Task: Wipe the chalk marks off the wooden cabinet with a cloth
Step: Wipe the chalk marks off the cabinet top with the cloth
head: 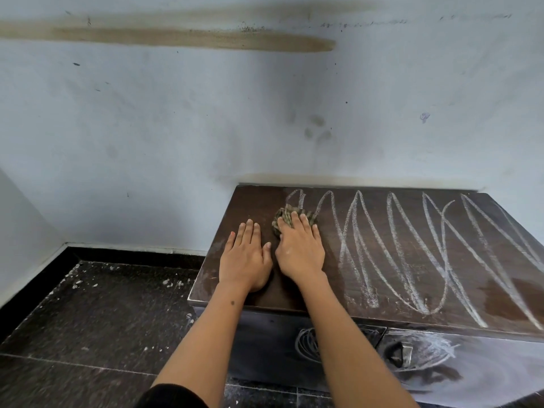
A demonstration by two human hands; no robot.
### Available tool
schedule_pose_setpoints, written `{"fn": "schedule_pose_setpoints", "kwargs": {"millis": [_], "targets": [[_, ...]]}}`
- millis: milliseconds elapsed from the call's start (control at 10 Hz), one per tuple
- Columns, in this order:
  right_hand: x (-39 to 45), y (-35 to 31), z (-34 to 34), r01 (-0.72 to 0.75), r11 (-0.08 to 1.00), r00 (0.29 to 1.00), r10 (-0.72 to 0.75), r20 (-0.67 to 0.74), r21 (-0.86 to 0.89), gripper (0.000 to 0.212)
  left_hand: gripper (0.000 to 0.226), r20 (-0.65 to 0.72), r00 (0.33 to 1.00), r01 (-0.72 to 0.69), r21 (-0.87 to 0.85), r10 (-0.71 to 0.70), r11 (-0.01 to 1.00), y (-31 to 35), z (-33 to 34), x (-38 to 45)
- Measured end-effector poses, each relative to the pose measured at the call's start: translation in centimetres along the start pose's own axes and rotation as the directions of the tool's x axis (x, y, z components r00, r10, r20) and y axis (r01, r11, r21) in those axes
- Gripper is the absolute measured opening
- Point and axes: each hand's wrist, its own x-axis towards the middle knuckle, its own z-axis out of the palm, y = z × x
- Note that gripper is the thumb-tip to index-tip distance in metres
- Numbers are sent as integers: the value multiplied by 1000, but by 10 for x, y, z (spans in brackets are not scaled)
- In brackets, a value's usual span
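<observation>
1. Your left hand point(245, 254) lies flat on the wooden cabinet point(382, 315), fingers straight, holding nothing.
2. Your right hand point(300, 250) sits just beside it, fingers pressing down on a bunched cloth point(284, 217) under the fingertips.
3. Chalk marks point(412, 251) zigzag across the top to the right of your right hand, right up against the cloth.
4. More chalk scribbles point(424, 350) show on the cabinet front, below your forearms.

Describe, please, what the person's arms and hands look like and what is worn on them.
Both forearms are bare to above the wrist. A dark sleeve covers the left upper arm. The left hand has an orange-painted little fingernail; the right hand shows no rings or watch. A small dark mark sits on the left forearm.
</observation>
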Motion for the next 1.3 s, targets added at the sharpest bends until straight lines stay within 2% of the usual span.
{"fn": "schedule_pose_setpoints", "kwargs": {"millis": [200,400,700,900,1000,1100,1200,1300], "targets": [[37,2,1,5,1000,999,-4,40,-19,53,56,0,1000,-3,-16,3,1000,0,-2,0],[-12,6,3,19,1000,999,-19,-37,-13,49,56,-4,1000,-4,-9,4,1000,-1,1,1],[81,17,-2,-11,999,998,13,60,-35,52,57,-19,1000,-12,-26,12,1000,-2,1,0],[108,9,2,-79,996,994,82,74,-53,54,57,-45,999,-13,-12,12,1000,-1,4,0],[112,-10,12,-66,994,995,73,73,-88,56,58,-48,999,-11,-3,11,1000,0,5,-1],[114,-31,22,64,995,991,-53,124,-82,57,58,-47,999,-12,-4,12,1000,0,3,1],[118,-30,20,150,987,971,-136,198,-58,53,58,-30,999,-22,-8,21,1000,-2,2,0],[124,-7,9,153,986,967,-136,217,-65,51,57,-21,999,-25,-10,25,1000,-2,0,-1]]}}
